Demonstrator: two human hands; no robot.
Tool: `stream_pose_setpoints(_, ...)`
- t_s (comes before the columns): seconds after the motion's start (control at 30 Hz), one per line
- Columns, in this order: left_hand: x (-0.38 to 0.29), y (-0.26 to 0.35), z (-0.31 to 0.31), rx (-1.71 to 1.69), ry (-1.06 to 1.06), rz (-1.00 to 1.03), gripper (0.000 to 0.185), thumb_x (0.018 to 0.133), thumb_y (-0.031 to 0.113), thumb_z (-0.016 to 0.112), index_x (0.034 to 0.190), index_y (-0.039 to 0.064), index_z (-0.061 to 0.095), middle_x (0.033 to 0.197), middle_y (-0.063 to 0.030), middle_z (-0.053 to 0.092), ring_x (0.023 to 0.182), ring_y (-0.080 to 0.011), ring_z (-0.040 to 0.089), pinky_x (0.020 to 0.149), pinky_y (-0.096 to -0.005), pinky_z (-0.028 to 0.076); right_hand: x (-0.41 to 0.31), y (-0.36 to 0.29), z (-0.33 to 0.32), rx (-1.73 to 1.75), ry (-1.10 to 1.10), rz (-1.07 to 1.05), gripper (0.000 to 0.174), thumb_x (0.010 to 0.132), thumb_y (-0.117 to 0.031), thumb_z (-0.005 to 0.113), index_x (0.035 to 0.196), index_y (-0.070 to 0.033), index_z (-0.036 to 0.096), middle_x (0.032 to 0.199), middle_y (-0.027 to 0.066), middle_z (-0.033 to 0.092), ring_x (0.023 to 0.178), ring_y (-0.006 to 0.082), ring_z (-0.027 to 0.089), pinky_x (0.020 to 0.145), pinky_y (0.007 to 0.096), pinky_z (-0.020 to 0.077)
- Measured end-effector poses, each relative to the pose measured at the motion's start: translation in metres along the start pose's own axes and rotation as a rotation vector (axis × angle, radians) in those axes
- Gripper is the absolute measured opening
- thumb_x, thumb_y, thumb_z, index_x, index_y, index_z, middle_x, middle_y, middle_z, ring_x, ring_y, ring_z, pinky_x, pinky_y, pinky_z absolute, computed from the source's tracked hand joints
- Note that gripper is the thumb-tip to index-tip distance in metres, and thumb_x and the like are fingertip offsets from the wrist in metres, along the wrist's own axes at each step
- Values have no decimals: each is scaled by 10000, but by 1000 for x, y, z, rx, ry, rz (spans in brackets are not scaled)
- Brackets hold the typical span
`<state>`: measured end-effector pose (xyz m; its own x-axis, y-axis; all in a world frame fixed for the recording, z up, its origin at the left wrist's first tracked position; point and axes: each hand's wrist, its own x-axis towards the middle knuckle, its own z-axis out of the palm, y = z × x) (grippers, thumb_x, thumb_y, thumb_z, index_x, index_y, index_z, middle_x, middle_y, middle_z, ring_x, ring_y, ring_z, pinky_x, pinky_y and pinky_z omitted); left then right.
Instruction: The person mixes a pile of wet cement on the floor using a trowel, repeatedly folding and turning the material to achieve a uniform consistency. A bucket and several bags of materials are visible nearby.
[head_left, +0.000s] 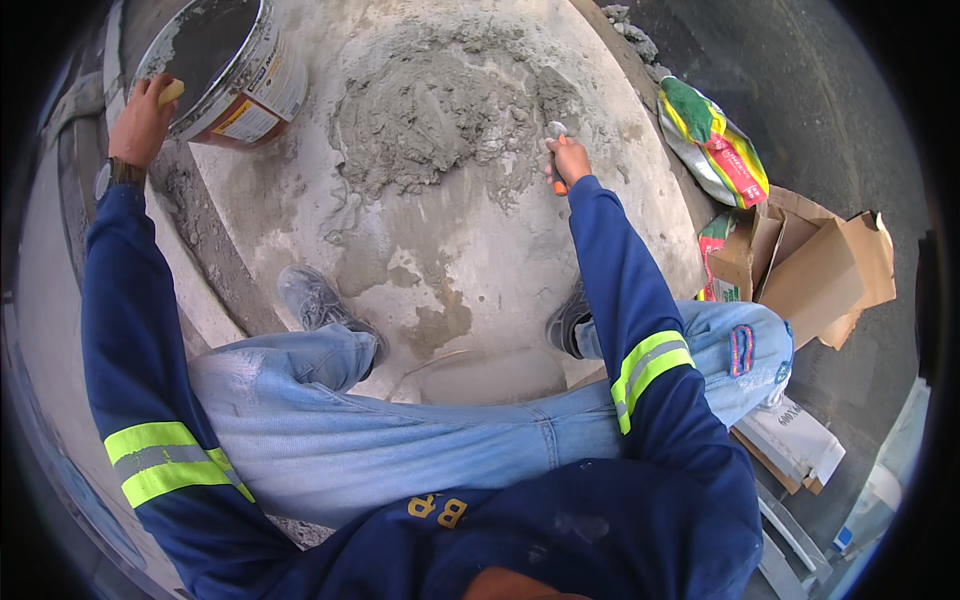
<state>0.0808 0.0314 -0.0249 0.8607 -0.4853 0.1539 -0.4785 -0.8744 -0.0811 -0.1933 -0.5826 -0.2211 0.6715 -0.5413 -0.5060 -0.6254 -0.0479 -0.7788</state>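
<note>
A small yellow piece, perhaps a sponge (172, 92), is pinched in my left hand (141, 124) at the near-left rim of a large plastic bucket (289, 90). Grey contents show inside the bucket, but whether they are liquid or paste I cannot tell. My right hand (571, 160) grips the orange and black handle of a trowel (559, 186). Its blade is mostly hidden or smeared, pointing away from me at the right edge of a wet grey mortar heap (427, 112). The heap lies spread on a pale concrete slab (510, 300) in front of my feet.
A crumpled adhesive bag (712, 142) and torn cardboard boxes (817, 262) lie to the right. Nearer me on that side is a flat white carton (795, 435). My shoes (311, 296) stand apart on the slab. Rubble (630, 34) lies beyond its far right edge.
</note>
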Motion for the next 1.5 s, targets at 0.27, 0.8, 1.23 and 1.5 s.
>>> stream_pose_setpoints(0.27,-4,-4,18,0,-30,-35,356,987,206,609,1333,151,546,1212,-154,597,1090,-400,643,883,-473,538,-73,54,78,399,-607,346,124,911,-76,603,975,-104,501,738,15,525,538,108,527,420,297,482)
stream_pose_setpoints(0.8,8,65,-38,-4,194,-47,301,899,238,668,1179,137,619,1070,-168,651,990,-388,662,836,-486,538,-163,-60,49,575,-662,63,146,901,-96,577,1007,-86,476,776,27,530,568,93,543,416,278,482)
stream_pose_setpoints(1.23,-21,53,-50,-38,271,-113,308,843,221,692,1136,128,663,1053,-177,658,989,-378,666,834,-470,542,-146,-120,105,-449,166,-652,410,875,-206,645,1172,40,505,930,235,730,825,409,729,770,474,596)
stream_pose_setpoints(1.5,-58,40,-49,71,174,-190,303,858,224,677,1140,115,651,1053,-190,644,987,-392,660,840,-492,532,-88,-14,90,-709,108,-628,513,880,-240,665,1291,27,515,903,255,723,822,403,731,751,493,574)
